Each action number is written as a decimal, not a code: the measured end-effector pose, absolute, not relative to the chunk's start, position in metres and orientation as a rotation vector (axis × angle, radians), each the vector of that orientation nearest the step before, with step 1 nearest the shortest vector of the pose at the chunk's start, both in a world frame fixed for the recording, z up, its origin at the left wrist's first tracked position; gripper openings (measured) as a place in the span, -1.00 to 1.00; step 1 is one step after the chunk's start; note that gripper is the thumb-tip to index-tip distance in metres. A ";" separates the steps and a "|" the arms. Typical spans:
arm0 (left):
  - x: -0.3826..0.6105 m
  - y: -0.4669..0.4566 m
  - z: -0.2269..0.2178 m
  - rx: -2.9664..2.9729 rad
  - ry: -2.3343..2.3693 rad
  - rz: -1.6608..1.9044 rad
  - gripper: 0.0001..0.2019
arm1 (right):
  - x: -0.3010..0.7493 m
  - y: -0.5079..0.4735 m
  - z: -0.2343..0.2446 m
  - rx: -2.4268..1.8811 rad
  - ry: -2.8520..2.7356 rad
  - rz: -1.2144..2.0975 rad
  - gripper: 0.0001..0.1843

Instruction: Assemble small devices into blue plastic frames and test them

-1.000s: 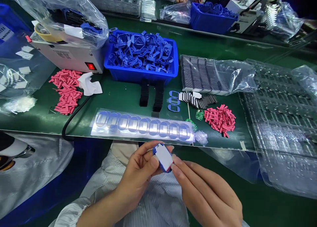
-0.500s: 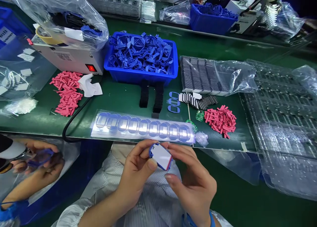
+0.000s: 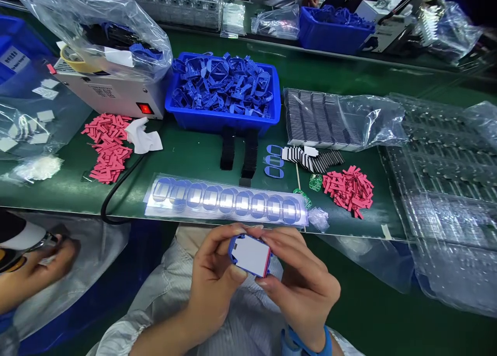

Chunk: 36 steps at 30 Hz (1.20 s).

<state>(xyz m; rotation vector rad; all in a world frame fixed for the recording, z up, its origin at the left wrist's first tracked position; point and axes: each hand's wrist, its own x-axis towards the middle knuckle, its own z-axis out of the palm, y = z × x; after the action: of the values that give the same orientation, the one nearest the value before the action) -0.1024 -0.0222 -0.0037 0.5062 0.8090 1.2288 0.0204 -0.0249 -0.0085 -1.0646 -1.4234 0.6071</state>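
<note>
Over my lap, in front of the bench edge, I hold a small blue plastic housing [image 3: 251, 256] with a white rectangular panel inside and a red strip along its right end. My left hand [image 3: 214, 278] grips its left end between thumb and fingers. At the right end, the thumb and fingers of my right hand [image 3: 301, 273] close on the housing too. Just beyond my hands lies a clear film sheet [image 3: 227, 203] bearing a row of blue-rimmed oval windows.
A blue bin [image 3: 223, 118] of blue plastic parts stands at the back. Pink strips [image 3: 348, 189], green circuit boards [image 3: 315, 182], bagged dark-edged panels [image 3: 322, 118] and clear trays [image 3: 446, 190] lie to the right. A co-worker's hand [image 3: 50, 268] holds a power tool at left.
The housing has turned flatter toward me, and my right thumb has come in against its lower right corner. At left, the co-worker's hand has shifted and its blue part is out of sight.
</note>
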 end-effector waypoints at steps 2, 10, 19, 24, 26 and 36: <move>-0.101 -0.024 -0.004 0.510 0.805 1.240 -0.75 | 0.019 -0.025 -0.009 -1.050 -1.425 0.584 -0.64; -0.114 -0.016 -0.006 0.791 0.796 1.236 -0.71 | 0.026 -0.023 -0.008 -1.006 -1.450 0.493 -0.67; -0.147 0.010 0.003 1.887 0.810 0.903 -0.58 | 0.036 -0.022 -0.009 -1.035 -1.608 0.532 -0.64; -0.154 0.020 -0.006 2.590 0.459 0.959 -0.62 | 0.040 -0.025 -0.013 -1.062 -1.644 0.597 -0.63; -0.155 0.020 -0.008 2.734 0.406 0.907 -0.70 | 0.040 -0.026 -0.014 -1.063 -1.637 0.632 -0.63; -0.149 0.011 -0.006 2.403 0.576 0.830 -0.69 | 0.056 -0.036 -0.023 -1.091 -1.606 0.634 -0.71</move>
<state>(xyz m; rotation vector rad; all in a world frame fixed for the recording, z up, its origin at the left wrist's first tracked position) -0.1489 0.0115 -0.0065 2.4030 0.5761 0.8301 0.0559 -0.0357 -0.0231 -1.0912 -1.6057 0.6341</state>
